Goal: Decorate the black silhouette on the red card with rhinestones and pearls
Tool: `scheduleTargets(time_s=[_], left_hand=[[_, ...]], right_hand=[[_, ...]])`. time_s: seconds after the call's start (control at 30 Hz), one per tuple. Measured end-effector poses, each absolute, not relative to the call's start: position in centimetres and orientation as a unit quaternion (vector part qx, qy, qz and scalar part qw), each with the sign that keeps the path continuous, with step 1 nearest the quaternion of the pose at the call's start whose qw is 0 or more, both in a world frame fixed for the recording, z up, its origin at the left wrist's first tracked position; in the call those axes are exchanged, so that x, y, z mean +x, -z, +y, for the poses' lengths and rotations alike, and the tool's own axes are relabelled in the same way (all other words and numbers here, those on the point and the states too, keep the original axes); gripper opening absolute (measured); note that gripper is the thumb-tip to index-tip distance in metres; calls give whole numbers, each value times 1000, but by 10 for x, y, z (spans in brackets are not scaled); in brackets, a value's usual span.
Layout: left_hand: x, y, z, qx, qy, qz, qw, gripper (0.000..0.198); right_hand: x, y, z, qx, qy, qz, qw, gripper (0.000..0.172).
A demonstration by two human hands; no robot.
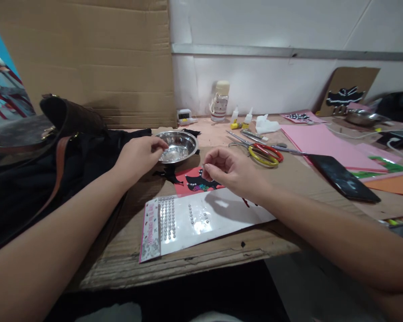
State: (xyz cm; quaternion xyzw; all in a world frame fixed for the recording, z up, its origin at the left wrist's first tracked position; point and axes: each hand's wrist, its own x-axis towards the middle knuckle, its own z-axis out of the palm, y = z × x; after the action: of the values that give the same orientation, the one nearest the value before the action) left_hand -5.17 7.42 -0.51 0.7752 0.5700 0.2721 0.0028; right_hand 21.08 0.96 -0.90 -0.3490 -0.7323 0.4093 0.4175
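My left hand (139,156) is at the near left rim of a shiny metal bowl (188,154), fingers curled over the edge and the fingertips inside. Thumb and forefinger of my right hand (226,170) are pinched together; anything between them is too small to make out. Below that hand lies a red card (183,187) bearing a black cut-out shape (195,181) with pearly beads and coloured glitter, partly covered by the hand. In front of it, a clear-and-white sheet of stick-on gems (168,219) rests across the table's near edge.
Scissors (263,158), glue bottles (247,118), a water bottle (220,100) and crumpled tissue (266,124) stand or lie behind. Pink paper (329,145) and a black phone (344,176) are on the right. A dark bag (67,116) and black cloth fill the left.
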Motion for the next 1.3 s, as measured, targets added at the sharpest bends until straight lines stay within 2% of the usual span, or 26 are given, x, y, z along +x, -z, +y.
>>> scheduleTargets(time_s=[0.17,0.27,0.4,0.67,0.83,1.07,1.17,1.3], left_hand=[[-38,-2,62,774,-313,549,42,31],[-20,-8,44,774,-334,509,177,38],[0,-8,22,774,-318,425,346,34],[5,-2,19,677,-328,389,532,22],[3,2,21,656,-331,384,558,23],[4,5,20,660,-317,388,559,24],[6,0,18,668,-304,385,560,21],[6,-6,17,690,-293,387,537,18]], right_hand=[[210,8,9,-353,-395,-738,417,7],[211,7,8,-363,-347,-753,425,6],[213,8,7,-353,-263,-788,430,5],[215,12,5,-336,-182,-823,420,7],[218,14,9,-276,-161,-838,443,15],[218,10,6,-282,-140,-846,429,9],[215,8,4,-305,-183,-830,430,6],[210,9,4,-335,-309,-774,439,3]])
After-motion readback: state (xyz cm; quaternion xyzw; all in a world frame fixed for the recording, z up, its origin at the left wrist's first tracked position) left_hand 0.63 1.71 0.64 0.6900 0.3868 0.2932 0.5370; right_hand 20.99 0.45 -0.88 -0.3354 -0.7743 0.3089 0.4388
